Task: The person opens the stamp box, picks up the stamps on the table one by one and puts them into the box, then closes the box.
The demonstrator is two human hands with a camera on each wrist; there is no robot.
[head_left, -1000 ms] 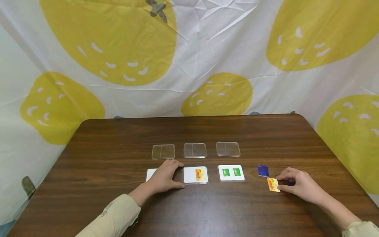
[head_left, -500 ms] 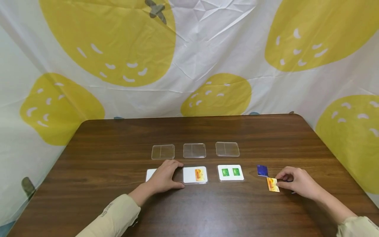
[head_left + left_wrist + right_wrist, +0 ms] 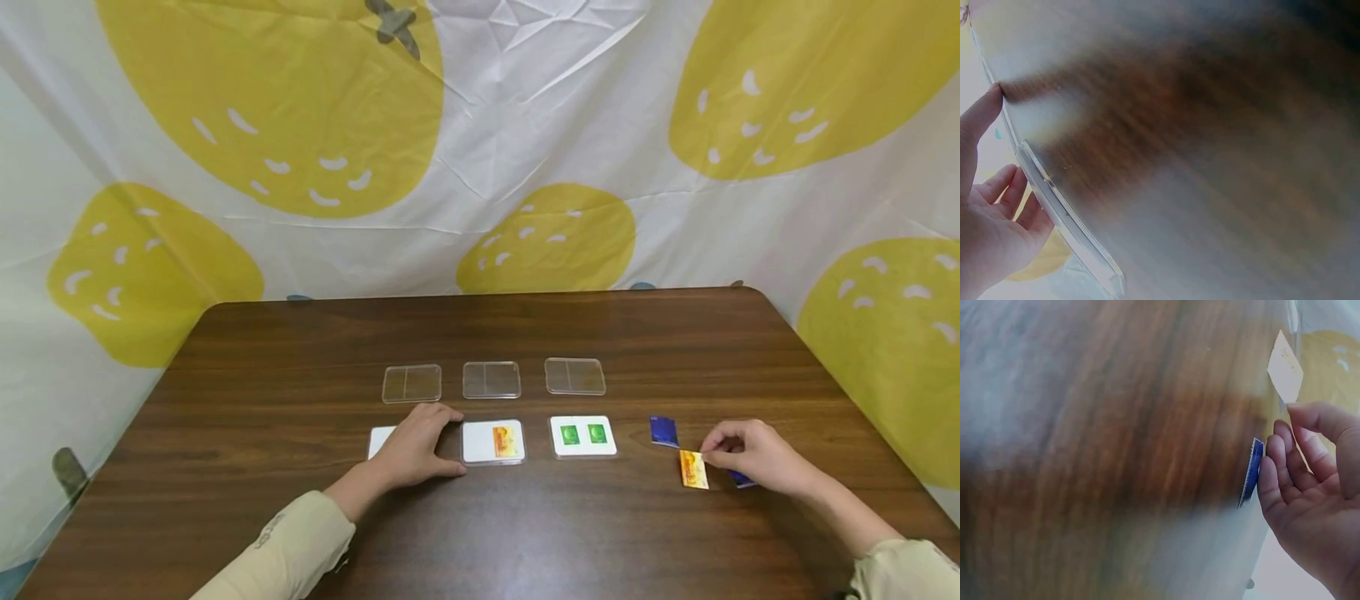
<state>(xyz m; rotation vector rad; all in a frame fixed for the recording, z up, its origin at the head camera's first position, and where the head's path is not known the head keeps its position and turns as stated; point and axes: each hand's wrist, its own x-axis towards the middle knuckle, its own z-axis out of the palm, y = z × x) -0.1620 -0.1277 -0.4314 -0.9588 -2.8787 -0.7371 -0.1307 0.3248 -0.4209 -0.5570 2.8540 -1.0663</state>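
Observation:
My right hand [image 3: 757,454] pinches a corner of an orange-and-yellow stamp [image 3: 693,470] between thumb and forefinger, low over the table; it appears lifted in the right wrist view. A blue stamp [image 3: 742,478] lies partly hidden under that hand, its toothed edge showing in the right wrist view. Another blue stamp [image 3: 663,431] lies just beyond. My left hand [image 3: 412,446] spreads thumb and fingers at the left edge of the middle clear case [image 3: 477,442], which holds an orange stamp on white. It partly covers the left white-backed case [image 3: 379,438].
On the right, a third case [image 3: 583,449] holds two green stamps. Behind stand three flat transparent lids [image 3: 412,383] in a row. The brown table [image 3: 525,533] ends at a white cloth [image 3: 360,258] with yellow fruit prints.
The orange stamp has shifted slightly right and its near end has dropped in view as my right hand pinches it. My left hand has stayed in place.

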